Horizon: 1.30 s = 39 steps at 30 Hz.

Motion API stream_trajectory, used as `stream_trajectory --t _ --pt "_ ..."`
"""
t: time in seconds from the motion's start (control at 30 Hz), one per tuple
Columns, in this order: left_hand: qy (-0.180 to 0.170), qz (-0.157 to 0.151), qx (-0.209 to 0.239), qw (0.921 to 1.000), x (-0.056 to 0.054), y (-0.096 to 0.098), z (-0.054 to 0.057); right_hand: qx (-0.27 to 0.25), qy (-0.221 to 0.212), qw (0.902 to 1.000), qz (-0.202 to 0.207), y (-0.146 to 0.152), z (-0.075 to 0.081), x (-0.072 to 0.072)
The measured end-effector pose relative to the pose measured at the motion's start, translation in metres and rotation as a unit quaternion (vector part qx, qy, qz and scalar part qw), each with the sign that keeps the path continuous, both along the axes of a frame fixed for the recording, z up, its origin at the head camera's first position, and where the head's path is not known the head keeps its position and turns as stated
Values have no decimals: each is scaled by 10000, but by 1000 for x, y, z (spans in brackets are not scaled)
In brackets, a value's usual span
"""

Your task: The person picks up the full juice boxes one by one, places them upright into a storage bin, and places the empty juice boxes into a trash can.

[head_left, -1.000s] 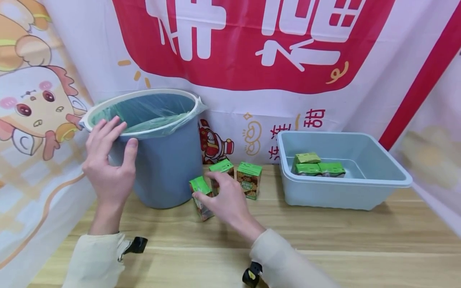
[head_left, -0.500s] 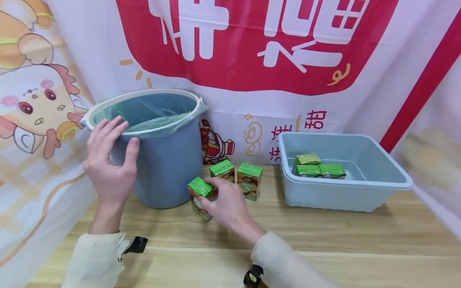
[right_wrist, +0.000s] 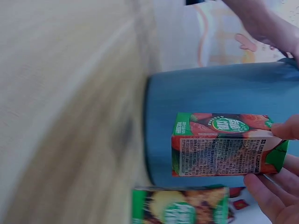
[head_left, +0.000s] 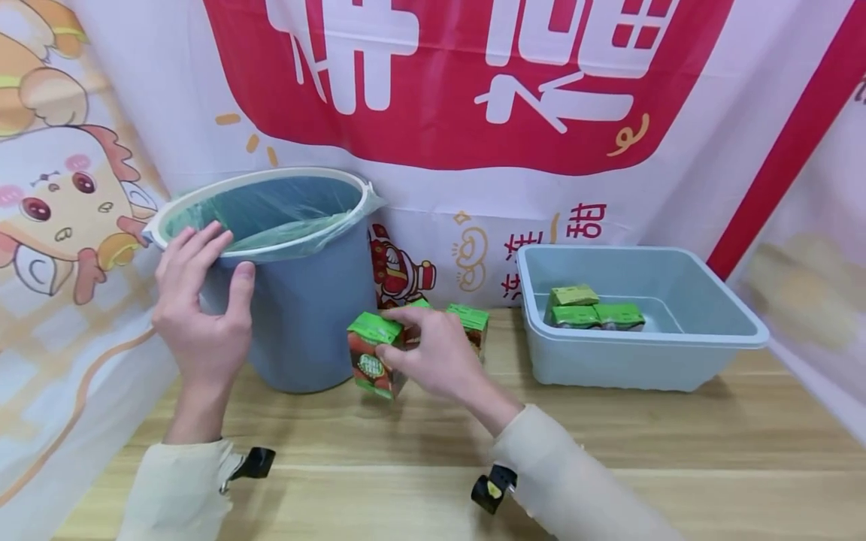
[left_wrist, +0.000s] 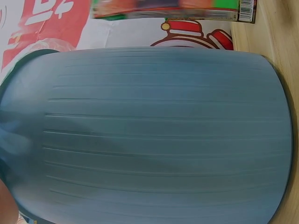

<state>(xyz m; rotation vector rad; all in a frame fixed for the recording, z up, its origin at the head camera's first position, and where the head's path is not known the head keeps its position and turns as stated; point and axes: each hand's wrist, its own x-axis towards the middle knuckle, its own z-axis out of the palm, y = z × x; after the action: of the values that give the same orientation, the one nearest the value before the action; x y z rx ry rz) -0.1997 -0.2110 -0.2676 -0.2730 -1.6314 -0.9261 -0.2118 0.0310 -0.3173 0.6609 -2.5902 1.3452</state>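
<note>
My right hand point(head_left: 440, 353) pinches a small juice carton point(head_left: 370, 362) with a green top near its upper end. In the right wrist view this carton point(right_wrist: 219, 156) shows fruit pictures and printed text, and its bottom is off the table. My left hand point(head_left: 203, 319) rests at the near-left rim of a blue bin point(head_left: 307, 315), fingers extended over the edge and thumb outside. A clear liner covers the bin's rim. Two more cartons stand behind my right hand; one carton point(head_left: 476, 323) is partly covered, the other nearly hidden.
A light-blue plastic tub point(head_left: 622, 364) stands on the right with several green-topped cartons point(head_left: 575, 317) at its left end. All this is on a wooden table point(head_left: 379, 466). A printed cloth point(head_left: 446, 188) hangs close behind the bin and tub.
My right hand has closed on the leaning carton, straightened it and lifted it beside the bin. My left hand has stayed at the bin's rim.
</note>
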Motion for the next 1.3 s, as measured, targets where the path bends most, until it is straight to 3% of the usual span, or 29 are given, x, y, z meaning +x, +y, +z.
stream_trajectory --t 0.37,0.73,0.9,1.13,1.3 --pt "12 43 4 10000 1 0 0 -524 601 9967 -168 21 53 -5" --pt "129 36 25 9999 -2 0 0 -1409 839 9864 -71 38 90 -11" --pt "175 36 17 9998 -4 -2 -2 -2002 1024 9744 -80 37 103 -12" --pt "115 61 -45 9999 -9 -7 -6 -2910 1327 9474 -129 30 117 -14" --pt "112 76 -32 9999 -9 -8 -6 -3235 1511 9339 -198 19 122 -18"
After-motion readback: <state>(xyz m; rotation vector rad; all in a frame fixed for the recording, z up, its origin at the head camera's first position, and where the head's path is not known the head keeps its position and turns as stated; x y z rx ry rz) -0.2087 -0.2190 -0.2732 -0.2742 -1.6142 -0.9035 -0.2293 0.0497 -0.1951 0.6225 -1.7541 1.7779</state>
